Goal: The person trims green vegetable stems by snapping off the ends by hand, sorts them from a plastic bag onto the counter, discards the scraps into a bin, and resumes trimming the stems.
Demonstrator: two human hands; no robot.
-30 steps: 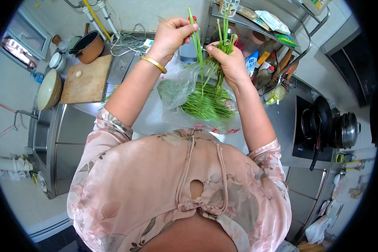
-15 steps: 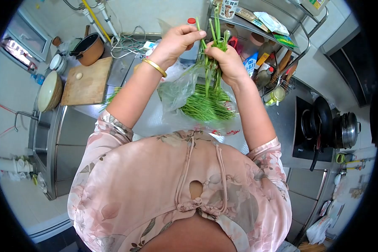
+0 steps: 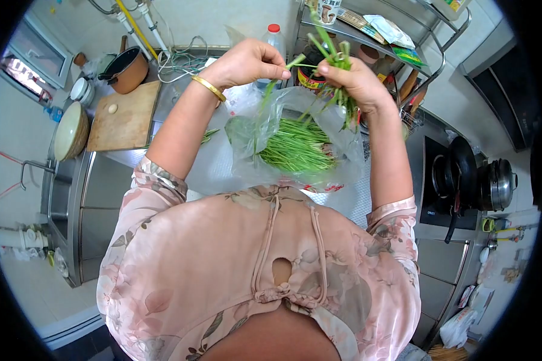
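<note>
My right hand (image 3: pixel 358 81) is closed round a bunch of green stalks (image 3: pixel 342 63) that look like garlic chives. Between the thumb and fingers of my left hand (image 3: pixel 253 62), which wears a gold bangle, a few green strands (image 3: pixel 273 84) are pinched. A thin strand seems to stretch across the gap between the two hands. Below them lies an open clear plastic bag (image 3: pixel 244 141), and inside it rests a thick heap of the same long green stalks (image 3: pixel 298 147).
To the left are a cutting board (image 3: pixel 123 123) with a small pale round item, a large bowl (image 3: pixel 72 131) and a brown pot (image 3: pixel 126 71). A red-capped bottle (image 3: pixel 274 39) and a metal rack (image 3: pixel 424 39) stand behind. On the right, dark pans (image 3: pixel 461 165) sit on the stove.
My right hand has moved right with the bunch, away from the left hand. My left hand has shifted slightly down and turned, strands still pinched. The bagged heap shows more fully.
</note>
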